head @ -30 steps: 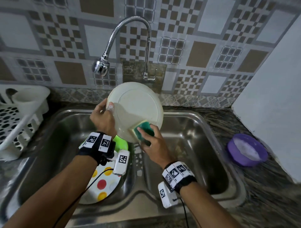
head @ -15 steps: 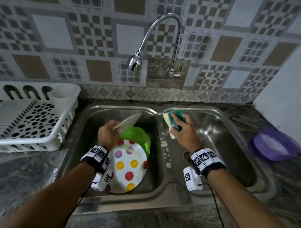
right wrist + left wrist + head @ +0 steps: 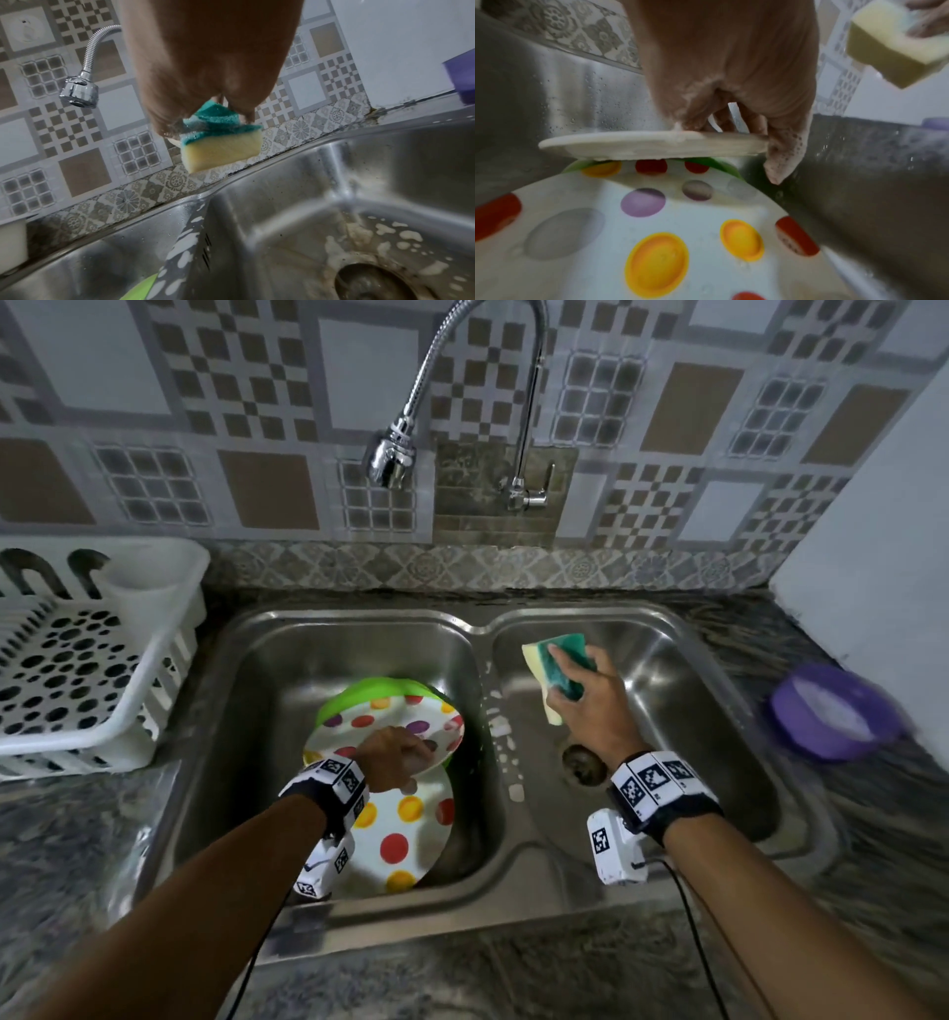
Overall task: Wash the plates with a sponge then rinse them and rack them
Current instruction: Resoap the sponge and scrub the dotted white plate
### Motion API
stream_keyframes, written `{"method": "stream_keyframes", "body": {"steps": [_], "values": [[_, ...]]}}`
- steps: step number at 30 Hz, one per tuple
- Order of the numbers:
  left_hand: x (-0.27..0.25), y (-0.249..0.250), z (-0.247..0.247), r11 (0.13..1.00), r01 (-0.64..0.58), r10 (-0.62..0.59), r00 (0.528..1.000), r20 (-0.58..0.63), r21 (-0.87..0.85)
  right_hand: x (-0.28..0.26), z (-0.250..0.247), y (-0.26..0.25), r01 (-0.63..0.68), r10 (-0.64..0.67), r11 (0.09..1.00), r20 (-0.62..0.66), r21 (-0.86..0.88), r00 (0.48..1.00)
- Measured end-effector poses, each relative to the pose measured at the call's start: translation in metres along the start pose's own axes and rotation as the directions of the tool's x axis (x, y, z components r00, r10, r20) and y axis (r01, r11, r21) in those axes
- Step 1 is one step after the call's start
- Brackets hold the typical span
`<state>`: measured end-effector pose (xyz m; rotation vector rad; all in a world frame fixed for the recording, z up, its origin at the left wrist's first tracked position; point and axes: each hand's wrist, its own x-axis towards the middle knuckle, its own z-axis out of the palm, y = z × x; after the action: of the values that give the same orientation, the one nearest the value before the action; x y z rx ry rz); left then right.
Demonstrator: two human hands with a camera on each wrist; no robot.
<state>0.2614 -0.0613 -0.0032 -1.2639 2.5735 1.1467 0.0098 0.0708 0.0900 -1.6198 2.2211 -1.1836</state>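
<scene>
My left hand grips the near rim of a polka-dot plate, held low and almost flat in the left basin. In the left wrist view this plate shows edge-on, with my soapy thumb and fingers curled around its rim. Under it lie a second polka-dot plate and a green plate. My right hand holds the green-and-yellow sponge above the right basin, apart from the plates. In the right wrist view the sponge sticks out below my fingers.
A white dish rack with a cutlery cup stands on the counter at the left. The faucet head hangs over the left basin. A purple bowl sits on the right counter. Foam dots the sink divider and the right drain.
The plate was held upright with the sponge on it. My left hand has lowered it onto the stack in the left basin, and my right hand has drawn the sponge away to the right.
</scene>
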Motion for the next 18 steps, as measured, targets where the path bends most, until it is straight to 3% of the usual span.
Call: {"method": "stream_keyframes", "body": {"steps": [3, 6, 11, 16, 18], "values": [[0.001, 0.001, 0.007, 0.984, -0.001, -0.009, 0.998, 0.058, 0.18, -0.003, -0.006, 0.01, -0.022, 0.021, 1.0, -0.022, -0.014, 1.0], [0.005, -0.005, 0.011, 0.985, 0.027, -0.035, 0.999, 0.042, 0.172, -0.007, -0.016, 0.017, -0.044, 0.042, 0.997, -0.027, -0.061, 0.999], [0.009, -0.001, 0.004, 0.99, 0.065, -0.075, 0.994, -0.076, -0.127, -0.014, -0.032, 0.026, -0.064, 0.06, 0.995, -0.065, -0.07, 0.996], [0.006, 0.043, -0.014, 0.923, -0.031, -0.051, 0.978, -0.202, -0.383, -0.011, -0.05, 0.036, -0.123, 0.113, 0.987, -0.091, -0.107, 0.989], [-0.004, 0.072, -0.014, 0.837, -0.119, -0.033, 0.963, -0.266, -0.534, -0.01, -0.066, 0.039, -0.163, 0.152, 0.979, -0.099, -0.121, 0.983]]}}
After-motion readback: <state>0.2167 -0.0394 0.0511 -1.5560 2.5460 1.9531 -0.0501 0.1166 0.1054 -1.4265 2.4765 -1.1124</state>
